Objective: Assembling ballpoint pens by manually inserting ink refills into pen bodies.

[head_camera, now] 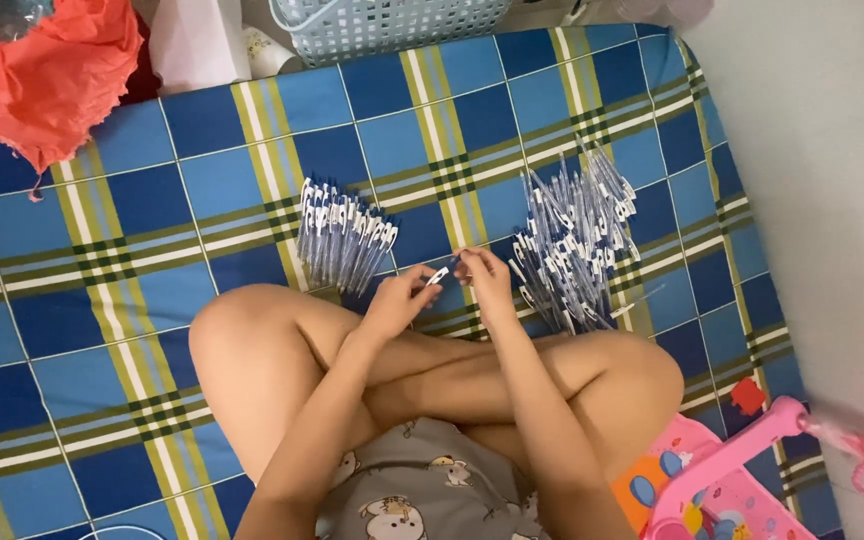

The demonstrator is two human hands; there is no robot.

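I sit cross-legged on a blue, green and white checked mat. My left hand and my right hand meet in front of my knees, both pinching one small white and blue pen between the fingertips. A neat bundle of similar pens lies just beyond my left hand. A larger, looser heap of pens lies to the right of my right hand.
A pale blue plastic basket stands at the mat's far edge. Orange-red cloth lies at the far left corner. A pink plastic toy sits by my right knee. Grey floor runs along the right.
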